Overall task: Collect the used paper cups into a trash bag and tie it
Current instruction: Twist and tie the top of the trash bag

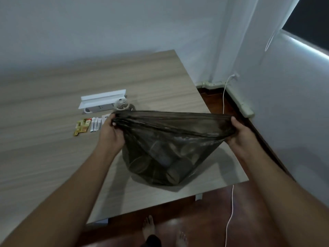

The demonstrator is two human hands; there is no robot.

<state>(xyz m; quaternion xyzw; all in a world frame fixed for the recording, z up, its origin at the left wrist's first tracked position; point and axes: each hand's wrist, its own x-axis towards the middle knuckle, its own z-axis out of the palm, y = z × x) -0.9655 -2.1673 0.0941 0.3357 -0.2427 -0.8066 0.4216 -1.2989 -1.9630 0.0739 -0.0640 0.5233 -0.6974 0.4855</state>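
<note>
A dark, see-through trash bag point(165, 139) stands on the wooden table point(53, 148) near its front right corner. Several paper cups point(154, 163) show dimly through the plastic at the bottom. My left hand point(111, 134) grips the bag's rim at its left end. My right hand point(239, 133) grips the rim at its right end. Between the two hands the rim is pulled taut and flat, so the mouth is nearly closed.
Behind the bag lie a white power strip point(99, 108) under a white cover, a clear plastic bottle point(122, 105), and several sachets and small packets point(89, 125). A white cable point(229, 220) runs over the dark floor. My bare feet point(149, 227) stand below the table's edge.
</note>
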